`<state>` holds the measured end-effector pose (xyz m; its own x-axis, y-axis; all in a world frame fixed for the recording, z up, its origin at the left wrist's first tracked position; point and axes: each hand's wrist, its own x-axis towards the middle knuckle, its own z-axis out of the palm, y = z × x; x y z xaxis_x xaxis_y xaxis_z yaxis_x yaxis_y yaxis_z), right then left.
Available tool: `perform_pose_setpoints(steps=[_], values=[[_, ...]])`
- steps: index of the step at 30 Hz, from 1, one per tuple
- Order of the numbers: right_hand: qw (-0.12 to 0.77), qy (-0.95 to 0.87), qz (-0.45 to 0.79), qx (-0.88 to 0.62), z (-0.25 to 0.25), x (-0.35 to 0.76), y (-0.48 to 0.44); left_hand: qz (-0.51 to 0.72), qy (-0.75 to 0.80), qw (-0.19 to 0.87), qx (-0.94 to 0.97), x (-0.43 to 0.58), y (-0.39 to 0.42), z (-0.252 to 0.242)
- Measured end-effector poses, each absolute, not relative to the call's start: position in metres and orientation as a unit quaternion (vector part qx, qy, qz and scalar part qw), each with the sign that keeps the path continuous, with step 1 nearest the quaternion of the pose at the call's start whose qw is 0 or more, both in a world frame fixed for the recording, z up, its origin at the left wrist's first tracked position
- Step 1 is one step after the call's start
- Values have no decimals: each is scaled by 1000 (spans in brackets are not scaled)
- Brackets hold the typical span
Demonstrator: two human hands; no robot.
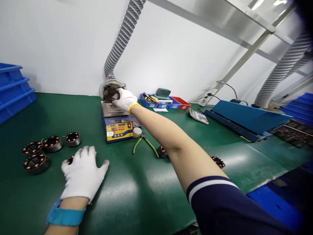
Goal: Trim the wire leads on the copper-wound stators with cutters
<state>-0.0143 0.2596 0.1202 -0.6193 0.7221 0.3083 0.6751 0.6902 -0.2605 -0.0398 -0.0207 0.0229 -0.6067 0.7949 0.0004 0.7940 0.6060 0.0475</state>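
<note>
L hand is spread over a ring, prob. to steady it; R hand, by the box, can't tell its grip.

Bench: green top, glossy, everything located off the yellow-fronted heater unit sitting on it. Left of unit: four wound ring cores, bunched, openings up; farther left, stacked blue trays. At its front right corner: white round tub, then green-handled pliers, handles spread. Right of unit, near side: two more cores, both partly hidden. Right, far side: small blue bins, red bin, paper slip, calculator; farthest right, blue sloped panel unit.
</note>
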Motion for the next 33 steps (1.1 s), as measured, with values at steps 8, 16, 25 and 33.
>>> perform_pose_setpoints(steps=[8, 16, 25, 33], values=[[138, -911, 24, -388, 111, -25, 263, 26, 851, 12, 524, -20, -19, 10], [135, -910, 22, -391, 111, -28, 263, 3, 881, 11, 474, -16, -19, 16], [135, -908, 29, -397, 109, -27, 264, -10, 876, 28, 481, -17, -21, 22], [143, -906, 30, -396, 116, -24, 261, -10, 873, 16, 487, -17, -21, 20]])
